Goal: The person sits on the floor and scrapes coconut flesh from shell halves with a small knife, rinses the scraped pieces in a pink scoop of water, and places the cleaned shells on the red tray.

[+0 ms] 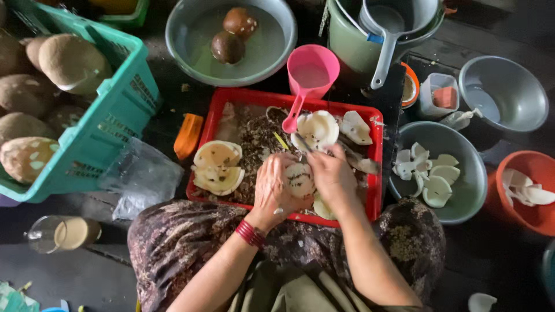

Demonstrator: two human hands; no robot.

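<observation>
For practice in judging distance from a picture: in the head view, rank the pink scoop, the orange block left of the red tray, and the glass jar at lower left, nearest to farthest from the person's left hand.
From the left hand:
1. Pink scoop, up and to the right, its handle reaching into the red tray.
2. Orange block, to the left, beside the tray.
3. Glass jar, far left on the floor.

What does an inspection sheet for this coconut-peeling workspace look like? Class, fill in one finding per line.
Surface: dark floor, wet-looking in places.
Job's things: coconut piece held over red tray of brown peelings and peeled halves.
Clutter: pink scoop, orange block, plastic bag, glass.
Grips: left hand cups the piece; right hand presses a small blade to it.
Cables: nothing seen.
Surroundings: green crate of unpeeled coconuts; grey bowl of white pieces; orange bowl.
</observation>
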